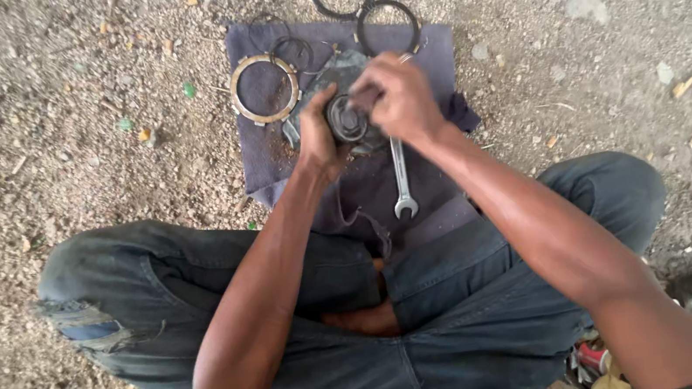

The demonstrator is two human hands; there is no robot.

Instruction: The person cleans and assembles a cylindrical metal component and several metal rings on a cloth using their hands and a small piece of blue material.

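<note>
I sit cross-legged on gravel over a dark purple cloth [425,53]. My left hand [317,132] grips the side of a round, grey metal part [345,118] that looks like a clutch hub. My right hand [397,96] closes over its top and right edge. Below the hands a silver combination wrench [401,181] lies on the cloth, pointing toward me. A tan-lined friction ring [264,88] rests on the cloth to the left of the hands.
Several thin black steel rings [385,27] lie at the cloth's far edge and on the gravel [47,125] beyond it. My jeans-clad knees [110,276] spread wide at both sides. Litter lies near my right hip [593,359].
</note>
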